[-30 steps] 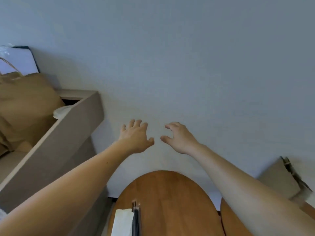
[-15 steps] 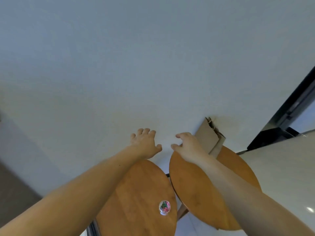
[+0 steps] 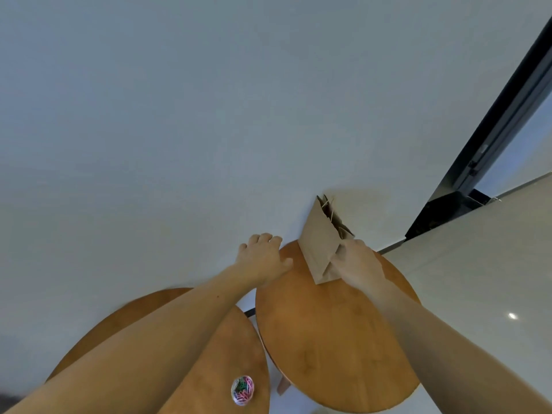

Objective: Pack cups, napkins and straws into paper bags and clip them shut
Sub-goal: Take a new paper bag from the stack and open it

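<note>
A brown paper bag (image 3: 321,246) stands upright at the far edge of the right round wooden table (image 3: 331,339), against the wall. Twine handles show at its open top. My right hand (image 3: 357,262) grips the bag's right side, thumb on the side fold and fingers behind it. My left hand (image 3: 263,259) hovers open just left of the bag, fingers spread, not touching it. A small clear tub of coloured paper clips (image 3: 242,389) sits on the left round table (image 3: 227,354). No cups, napkins or straws are in view.
A plain white wall (image 3: 209,130) rises right behind both tables. At the right a dark door frame (image 3: 490,144) meets the pale glossy floor (image 3: 493,264). A narrow gap separates the two tables.
The view has swung right and both hands have travelled towards the paper bag. My right hand, free before, now holds the bag's side. My left hand stays open beside it.
</note>
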`<state>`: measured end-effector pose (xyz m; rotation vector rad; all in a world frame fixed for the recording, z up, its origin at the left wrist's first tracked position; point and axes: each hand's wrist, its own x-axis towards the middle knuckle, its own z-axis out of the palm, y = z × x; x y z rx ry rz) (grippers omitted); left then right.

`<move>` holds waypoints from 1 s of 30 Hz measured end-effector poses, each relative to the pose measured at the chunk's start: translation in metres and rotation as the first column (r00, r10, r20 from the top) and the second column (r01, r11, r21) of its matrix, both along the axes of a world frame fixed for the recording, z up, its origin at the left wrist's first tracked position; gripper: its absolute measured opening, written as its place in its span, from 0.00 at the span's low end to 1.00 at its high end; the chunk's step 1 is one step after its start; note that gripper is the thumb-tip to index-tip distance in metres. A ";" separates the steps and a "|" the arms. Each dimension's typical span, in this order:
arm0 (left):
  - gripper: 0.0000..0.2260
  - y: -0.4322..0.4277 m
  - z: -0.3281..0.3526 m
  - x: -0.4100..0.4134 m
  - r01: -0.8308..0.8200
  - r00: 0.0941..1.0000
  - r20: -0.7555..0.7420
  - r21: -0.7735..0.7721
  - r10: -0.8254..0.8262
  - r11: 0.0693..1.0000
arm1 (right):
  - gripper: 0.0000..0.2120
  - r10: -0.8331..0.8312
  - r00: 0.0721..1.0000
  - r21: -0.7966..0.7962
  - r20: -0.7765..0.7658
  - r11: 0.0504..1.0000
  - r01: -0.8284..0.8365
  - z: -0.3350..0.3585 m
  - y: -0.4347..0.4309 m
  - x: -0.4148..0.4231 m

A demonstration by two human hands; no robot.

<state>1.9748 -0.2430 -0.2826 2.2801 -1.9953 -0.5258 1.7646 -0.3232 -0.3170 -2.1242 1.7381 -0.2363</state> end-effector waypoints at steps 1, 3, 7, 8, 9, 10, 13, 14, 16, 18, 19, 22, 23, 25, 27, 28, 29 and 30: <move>0.29 -0.013 -0.004 -0.006 -0.016 1.000 -0.004 0.009 0.016 1.000 | 0.11 -0.005 1.000 0.008 -0.002 1.000 0.005 -0.007 -0.017 -0.007; 0.28 -0.036 -0.013 -0.018 -0.047 0.999 -0.011 0.039 0.047 0.998 | 0.16 -0.020 1.000 0.019 -0.007 1.000 0.021 -0.021 -0.050 -0.020; 0.27 -0.071 -0.031 -0.037 -0.103 0.994 -0.020 0.093 0.106 0.990 | 0.16 -0.036 0.999 0.041 -0.006 0.998 0.037 -0.052 -0.109 -0.038; 0.27 -0.077 -0.035 -0.040 -0.121 0.992 -0.024 0.100 0.124 0.988 | 0.16 -0.033 0.999 0.048 -0.008 0.998 0.034 -0.059 -0.121 -0.041; 0.27 -0.082 -0.040 -0.043 -0.140 0.989 -0.029 0.107 0.143 0.984 | 0.15 -0.028 1.000 0.057 -0.011 0.998 0.028 -0.066 -0.132 -0.042; 0.27 -0.086 -0.044 -0.045 -0.158 0.986 -0.033 0.115 0.163 0.981 | 0.15 -0.020 1.000 0.070 -0.014 0.997 0.021 -0.073 -0.141 -0.043; 0.28 -0.091 -0.055 -0.046 -0.191 0.980 -0.032 0.160 0.198 0.968 | 0.15 0.009 1.000 0.099 -0.016 0.995 -0.008 -0.093 -0.163 -0.042; 0.28 -0.091 -0.058 -0.045 -0.192 0.979 -0.032 0.181 0.201 0.965 | 0.13 0.016 1.000 0.106 -0.017 0.994 -0.015 -0.099 -0.169 -0.041; 0.28 -0.092 -0.063 -0.041 -0.206 0.975 -0.038 0.209 0.219 0.956 | 0.10 0.035 0.999 0.120 -0.017 0.992 -0.033 -0.111 -0.179 -0.037; 0.28 -0.091 -0.067 -0.037 -0.228 0.969 -0.040 0.218 0.242 0.949 | 0.08 0.051 0.998 0.126 -0.029 0.991 -0.047 -0.118 -0.184 -0.035; 0.28 -0.091 -0.068 -0.035 -0.234 0.968 -0.039 0.218 0.248 0.947 | 0.08 0.059 0.998 0.122 -0.035 0.991 -0.054 -0.120 -0.183 -0.033; 0.28 -0.085 -0.069 -0.029 -0.251 0.962 -0.050 0.215 0.267 0.944 | 0.14 0.110 0.993 0.061 -0.047 0.992 -0.107 -0.116 -0.172 -0.024; 0.28 -0.082 -0.069 -0.025 -0.256 0.961 -0.054 0.212 0.273 0.943 | 0.15 0.128 0.991 0.036 -0.048 0.991 -0.127 -0.112 -0.164 -0.019; 0.28 -0.074 -0.068 -0.016 -0.269 0.956 -0.063 0.208 0.288 0.940 | 0.13 0.170 0.983 0.004 -0.071 0.985 -0.170 -0.101 -0.147 -0.007; 0.28 -0.064 -0.066 -0.004 -0.289 0.948 -0.076 0.200 0.309 0.936 | 0.08 0.218 0.972 -0.010 -0.092 0.975 -0.220 -0.088 -0.126 0.007; 0.29 -0.057 -0.065 0.003 -0.298 0.945 -0.081 0.190 0.317 0.935 | 0.07 0.242 0.966 -0.018 -0.091 0.969 -0.245 -0.082 -0.114 0.015; 0.29 -0.049 -0.064 0.009 -0.306 0.942 -0.087 0.180 0.325 0.935 | 0.06 0.266 0.960 -0.023 -0.087 0.963 -0.269 -0.076 -0.101 0.023; 0.29 -0.041 -0.063 0.015 -0.316 0.938 -0.095 0.170 0.334 0.933 | 0.07 0.290 0.953 -0.031 -0.081 0.955 -0.294 -0.070 -0.088 0.033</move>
